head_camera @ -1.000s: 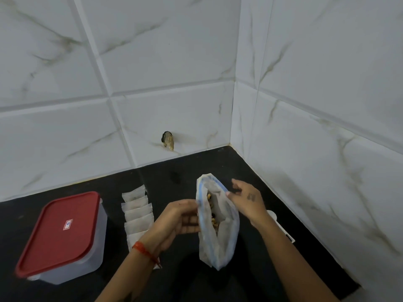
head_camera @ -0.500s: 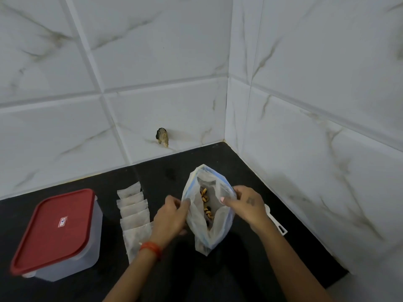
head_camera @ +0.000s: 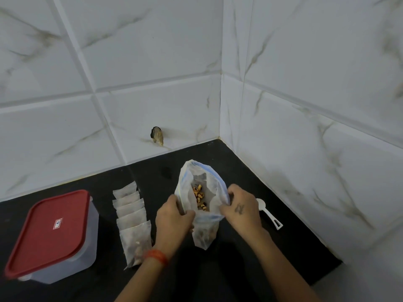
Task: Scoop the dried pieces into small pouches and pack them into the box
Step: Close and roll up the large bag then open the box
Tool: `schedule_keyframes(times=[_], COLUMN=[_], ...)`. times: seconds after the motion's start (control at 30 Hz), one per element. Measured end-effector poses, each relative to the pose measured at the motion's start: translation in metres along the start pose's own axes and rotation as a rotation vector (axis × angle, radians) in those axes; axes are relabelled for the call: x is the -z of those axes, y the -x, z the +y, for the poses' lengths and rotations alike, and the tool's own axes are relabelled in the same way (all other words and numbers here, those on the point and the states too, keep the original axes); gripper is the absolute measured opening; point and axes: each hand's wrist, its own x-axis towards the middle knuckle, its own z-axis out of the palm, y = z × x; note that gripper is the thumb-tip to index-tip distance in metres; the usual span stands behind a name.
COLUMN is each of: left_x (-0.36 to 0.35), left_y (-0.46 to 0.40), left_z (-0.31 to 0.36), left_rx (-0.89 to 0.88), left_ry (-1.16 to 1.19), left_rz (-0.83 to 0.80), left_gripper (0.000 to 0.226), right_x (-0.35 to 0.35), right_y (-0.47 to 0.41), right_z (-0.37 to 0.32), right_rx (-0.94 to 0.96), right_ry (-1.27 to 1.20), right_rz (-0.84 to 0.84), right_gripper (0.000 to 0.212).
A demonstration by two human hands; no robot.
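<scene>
Your left hand [head_camera: 173,216] pinches the near-left rim of the zip-top bag [head_camera: 201,205], and your right hand [head_camera: 241,209] grips its right rim, together spreading the mouth wide above the black counter [head_camera: 250,269]. Inside, brown and yellow dried pieces [head_camera: 199,196] show; the bag's cloudy lower part makes the rest hard to read. A row of overlapping white pouches [head_camera: 132,216] lies just left of your left hand, the nearest partly hidden by your wrist. The box [head_camera: 52,236], red lid on, sits further left, its near corner blurred. A white scoop [head_camera: 269,215] lies beside your right hand, its bowl partly hidden.
</scene>
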Motion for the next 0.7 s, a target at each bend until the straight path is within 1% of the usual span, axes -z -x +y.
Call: schedule_keyframes(times=[0.03, 0.07, 0.1, 0.13, 0.17, 0.2, 0.23, 0.27, 0.3, 0.37, 0.47, 0.53, 0.57, 0.63, 0.7], left_x=[-0.003, -0.005, -0.006, -0.003, 0.002, 0.008, 0.013, 0.018, 0.021, 0.024, 0.022, 0.016, 0.011, 0.003, -0.005], left_y=[0.001, 0.001, 0.0, -0.001, -0.001, 0.0, 0.0, 0.0, 0.0, -0.001, 0.0, 0.004, 0.007, 0.014, 0.018], left_z=[-0.001, -0.002, -0.004, -0.003, 0.0, 0.004, 0.007, 0.008, 0.009, 0.009, 0.011, 0.014, 0.015, 0.016, 0.016], left_rx=[-0.073, -0.11, -0.103, -0.04, 0.057, 0.171, 0.249, 0.284, 0.299, 0.317, 0.345, 0.351, 0.333, 0.202, 0.007], left_ry=[-0.087, -0.126, -0.114, -0.011, 0.176, 0.41, 0.602, 0.711, 0.776, 0.851, 0.871, 0.834, 0.763, 0.465, 0.138], left_rz=[0.055, 0.064, 0.027, -0.045, -0.147, -0.283, -0.418, -0.506, -0.557, -0.587, -0.511, -0.386, -0.301, -0.115, 0.015], left_gripper=[0.021, 0.021, 0.02, 0.017, 0.015, 0.019, 0.029, 0.041, 0.052, 0.064, 0.061, 0.05, 0.045, 0.04, 0.038], right_x=[0.0, 0.003, 0.006, 0.011, 0.017, 0.021, 0.023, 0.024, 0.024, 0.022, 0.022, 0.02, 0.018, 0.014, 0.009], right_y=[0.001, 0.001, 0.001, 0.0, 0.001, 0.001, -0.001, -0.001, -0.001, 0.0, 0.003, 0.005, 0.006, 0.009, 0.014], right_z=[-0.002, -0.003, -0.002, -0.001, 0.0, 0.002, 0.006, 0.008, 0.009, 0.008, 0.002, -0.002, -0.004, -0.009, -0.014], right_rx=[0.011, -0.022, -0.091, -0.191, -0.285, -0.333, -0.345, -0.348, -0.346, -0.358, -0.377, -0.394, -0.385, -0.28, -0.114], right_ry=[0.041, 0.007, -0.122, -0.348, -0.605, -0.796, -0.91, -0.992, -1.048, -1.086, -1.022, -0.897, -0.786, -0.428, -0.08], right_rz=[0.002, -0.057, -0.156, -0.295, -0.441, -0.548, -0.602, -0.616, -0.605, -0.539, -0.429, -0.329, -0.278, -0.18, -0.136], right_gripper=[0.02, 0.02, 0.019, 0.019, 0.022, 0.028, 0.033, 0.036, 0.037, 0.033, 0.032, 0.031, 0.028, 0.023, 0.024])
